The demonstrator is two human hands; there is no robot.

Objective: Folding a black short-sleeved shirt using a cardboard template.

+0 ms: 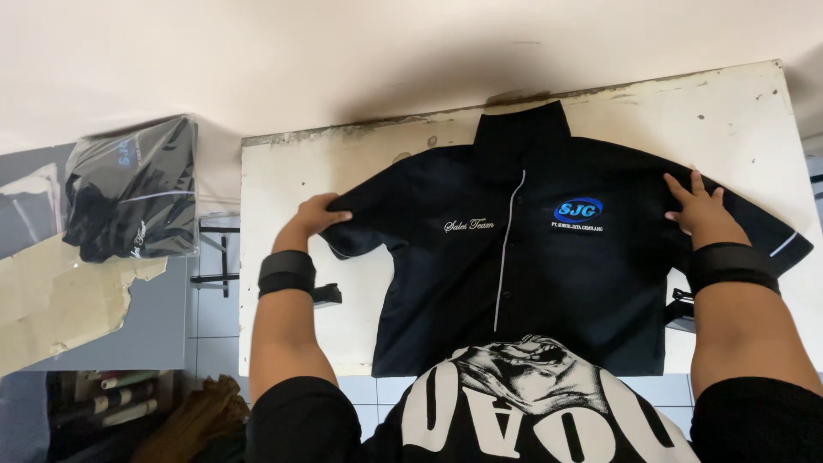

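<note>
Head view: a dark short-sleeved shirt (514,257) lies flat, front up, on the white bench (746,111), collar toward the far edge, hem at the near edge, long axis running away from the person. The left hand (315,216) clutches the left sleeve's edge; the right hand (699,210) rests open, fingers spread, on the right shoulder. Each hand is about equally near its side. A bagged dark shirt (133,189) sits well apart beyond the bench's left edge, on cardboard (60,300).

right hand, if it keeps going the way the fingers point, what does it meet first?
The right hand lies flat on the black shirt, fingers toward the wall. Straight on: more shirt shoulder, then bare white table, then probably the wall.
</note>
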